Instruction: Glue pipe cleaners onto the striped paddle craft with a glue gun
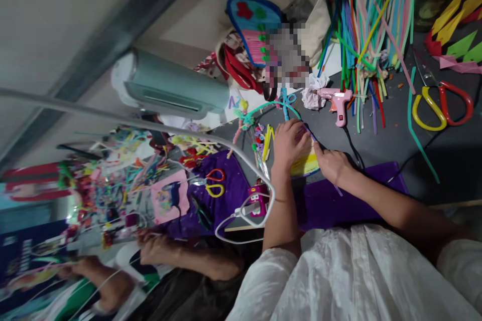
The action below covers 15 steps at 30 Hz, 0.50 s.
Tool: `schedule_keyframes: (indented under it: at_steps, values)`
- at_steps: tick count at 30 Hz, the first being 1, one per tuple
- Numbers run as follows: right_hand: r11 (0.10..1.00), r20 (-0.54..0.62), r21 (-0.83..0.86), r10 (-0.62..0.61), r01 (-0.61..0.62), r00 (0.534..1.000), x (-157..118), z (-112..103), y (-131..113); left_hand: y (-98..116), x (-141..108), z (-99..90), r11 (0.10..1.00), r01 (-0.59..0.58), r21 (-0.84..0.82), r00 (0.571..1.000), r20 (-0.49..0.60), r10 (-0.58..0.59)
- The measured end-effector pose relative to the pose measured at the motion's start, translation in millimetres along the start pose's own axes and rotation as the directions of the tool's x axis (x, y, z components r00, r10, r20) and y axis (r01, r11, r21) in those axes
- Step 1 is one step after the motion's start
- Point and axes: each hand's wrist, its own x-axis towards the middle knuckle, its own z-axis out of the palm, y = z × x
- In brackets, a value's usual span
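Note:
A yellow craft piece, with a purple pipe cleaner along its upper edge, lies on the table in front of me. My left hand covers its left side, fingers bent over the top edge. At the right edge, my right hand pinches the rim with its fingertips; the exact contact is hidden. Beyond my hands, a pink glue gun rests with its nozzle by crumpled white paper. A teal pipe-cleaner stem arches just past my left hand.
Bundled pipe cleaners stand at the back right, near red-and-yellow scissors. A white cable crosses to a purple power socket beside my left forearm. Co-workers' hands are busy at the left. Purple cloth lies in front.

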Motion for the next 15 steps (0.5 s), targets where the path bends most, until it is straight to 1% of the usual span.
schedule_keyframes:
  at_steps: [5,11,15]
  values:
    - [1.000,0.002,-0.020,0.003,-0.003,1.000,-1.7,-0.3,-1.0,1.8,1.4,3.2,0.999,0.030,-0.019,0.999,-0.023,-0.030]
    - [0.999,-0.038,-0.039,-0.008,0.006,0.999,-2.1,3.1,-1.1,5.8,2.6,4.1,0.996,0.045,-0.073,0.998,-0.049,-0.049]
    - [0.999,-0.041,-0.053,-0.003,0.001,0.999,-2.4,3.8,-1.3,6.7,2.3,4.4,0.993,0.060,-0.099,0.997,-0.051,-0.065]
